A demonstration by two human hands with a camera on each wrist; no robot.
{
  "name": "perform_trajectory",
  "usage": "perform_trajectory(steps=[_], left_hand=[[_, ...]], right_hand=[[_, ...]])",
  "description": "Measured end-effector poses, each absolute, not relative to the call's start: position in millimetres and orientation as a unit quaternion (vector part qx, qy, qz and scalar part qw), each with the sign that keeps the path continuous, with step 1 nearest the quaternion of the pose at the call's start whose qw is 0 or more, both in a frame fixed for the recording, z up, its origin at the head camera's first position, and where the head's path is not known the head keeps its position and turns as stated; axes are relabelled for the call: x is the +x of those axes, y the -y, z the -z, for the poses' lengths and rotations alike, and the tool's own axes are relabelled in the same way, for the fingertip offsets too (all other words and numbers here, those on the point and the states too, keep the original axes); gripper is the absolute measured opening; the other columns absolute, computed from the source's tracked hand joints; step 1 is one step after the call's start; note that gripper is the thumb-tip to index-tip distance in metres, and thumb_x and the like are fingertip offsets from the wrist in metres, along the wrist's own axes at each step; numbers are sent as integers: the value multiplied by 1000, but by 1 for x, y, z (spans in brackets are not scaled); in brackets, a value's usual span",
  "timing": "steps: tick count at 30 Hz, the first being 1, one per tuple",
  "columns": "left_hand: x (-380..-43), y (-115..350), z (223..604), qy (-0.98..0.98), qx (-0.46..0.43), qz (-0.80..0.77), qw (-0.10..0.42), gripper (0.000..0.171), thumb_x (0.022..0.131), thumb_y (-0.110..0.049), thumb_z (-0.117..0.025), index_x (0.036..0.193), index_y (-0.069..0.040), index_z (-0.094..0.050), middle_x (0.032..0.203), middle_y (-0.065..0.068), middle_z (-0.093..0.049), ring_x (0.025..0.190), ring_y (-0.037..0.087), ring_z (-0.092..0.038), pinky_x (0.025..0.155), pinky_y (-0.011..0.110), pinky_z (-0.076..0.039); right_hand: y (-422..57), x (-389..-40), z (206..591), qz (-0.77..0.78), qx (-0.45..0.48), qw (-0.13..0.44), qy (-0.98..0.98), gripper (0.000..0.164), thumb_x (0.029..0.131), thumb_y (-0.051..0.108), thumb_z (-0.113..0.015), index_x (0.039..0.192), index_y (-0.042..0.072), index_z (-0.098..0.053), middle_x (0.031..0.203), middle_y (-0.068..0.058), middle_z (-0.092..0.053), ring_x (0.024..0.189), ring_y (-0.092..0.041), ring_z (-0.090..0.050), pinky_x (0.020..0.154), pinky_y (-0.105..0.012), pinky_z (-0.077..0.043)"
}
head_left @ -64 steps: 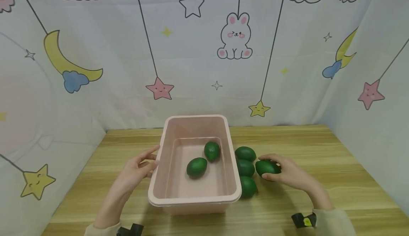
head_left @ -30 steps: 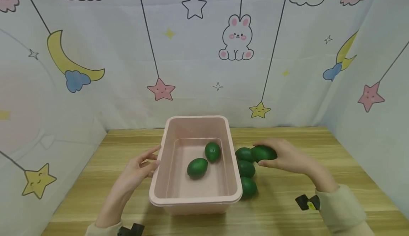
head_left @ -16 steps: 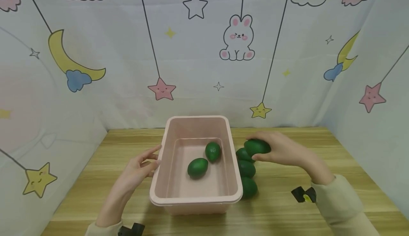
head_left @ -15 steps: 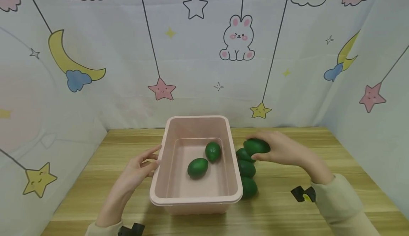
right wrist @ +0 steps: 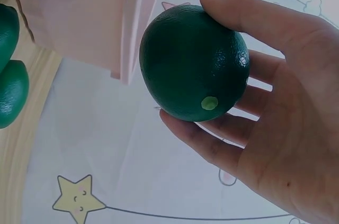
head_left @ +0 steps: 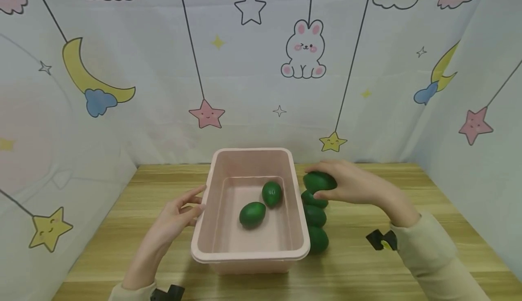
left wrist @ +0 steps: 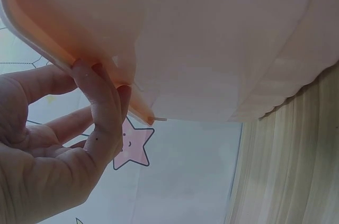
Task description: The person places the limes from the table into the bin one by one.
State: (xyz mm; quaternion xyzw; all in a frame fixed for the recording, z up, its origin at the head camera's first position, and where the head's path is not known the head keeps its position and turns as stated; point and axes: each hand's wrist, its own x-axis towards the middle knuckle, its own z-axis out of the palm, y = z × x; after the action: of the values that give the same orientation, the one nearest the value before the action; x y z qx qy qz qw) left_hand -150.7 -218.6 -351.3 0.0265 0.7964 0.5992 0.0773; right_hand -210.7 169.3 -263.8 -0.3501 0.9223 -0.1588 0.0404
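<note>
The pink plastic bin (head_left: 249,255) stands mid-table with two dark green avocados lying inside, one nearer (head_left: 252,215) and one farther back (head_left: 272,193). My left hand (head_left: 175,217) rests its fingertips against the bin's left rim, fingers loosely bent, as the left wrist view shows from below. My right hand (head_left: 350,181) holds another avocado (head_left: 320,182) just outside the bin's right wall, raised over the row beside it. In the right wrist view, thumb and fingers wrap that avocado (right wrist: 193,65), its pale stem spot showing.
Three avocados line the bin's right side: a back one (head_left: 320,200) partly hidden by the right hand, a middle one (head_left: 314,216) and a front one (head_left: 317,240). The wooden table (head_left: 367,264) ends at a patterned white cloth (head_left: 244,74) behind.
My right hand has picked up the avocado from the table right of the row and carried it up and leftward, close to the bin's right rim. The left hand stays at the rim.
</note>
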Motion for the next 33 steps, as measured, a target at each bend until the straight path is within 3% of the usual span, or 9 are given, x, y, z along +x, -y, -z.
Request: perform_trajectory(steps=[3, 8, 15, 24, 33], left_hand=[[-151, 219, 352, -796, 27, -600, 78, 58, 97, -17, -56, 149, -8, -33, 133, 24, -46, 94, 6, -63, 77, 27, -56], [-149, 219, 351, -796, 23, -599, 82, 58, 97, -18, -56, 150, -10, -34, 134, 24, -45, 95, 8, -64, 78, 28, -56], [-149, 220, 351, -795, 26, -601, 78, 58, 97, -17, -56, 150, -9, -33, 133, 24, -45, 94, 6, -63, 77, 27, -56], [-150, 219, 351, -793, 17, -605, 76, 57, 97, -18, -56, 149, -9, -35, 130, 24, -46, 92, 6, -63, 77, 25, -55], [-150, 218, 351, -794, 20, -603, 76, 57, 97, -17, -56, 149, -8, -34, 131, 24, -46, 94, 9, -64, 78, 25, -55]], right_hand=[[-165, -211, 260, 153, -353, 39, -922, 52, 84, 32, -73, 131, 18, -57, 123, 2, -62, 110, -17, -60, 91, -38, -52], [-157, -212, 254, 145, -366, 33, -919, 51, 84, 30, -74, 131, 21, -57, 126, 3, -61, 116, -20, -57, 96, -43, -49], [-145, -217, 246, 132, -397, 22, -908, 51, 83, 28, -74, 130, 14, -58, 120, 1, -63, 103, -15, -59, 84, -34, -51], [-135, -221, 240, 121, -401, 31, -907, 53, 82, 28, -75, 131, 16, -57, 126, -1, -60, 114, -20, -57, 94, -41, -50], [-121, -228, 231, 126, -414, 44, -901, 51, 85, 26, -73, 131, 15, -56, 122, -1, -62, 104, -16, -59, 86, -34, -53]])
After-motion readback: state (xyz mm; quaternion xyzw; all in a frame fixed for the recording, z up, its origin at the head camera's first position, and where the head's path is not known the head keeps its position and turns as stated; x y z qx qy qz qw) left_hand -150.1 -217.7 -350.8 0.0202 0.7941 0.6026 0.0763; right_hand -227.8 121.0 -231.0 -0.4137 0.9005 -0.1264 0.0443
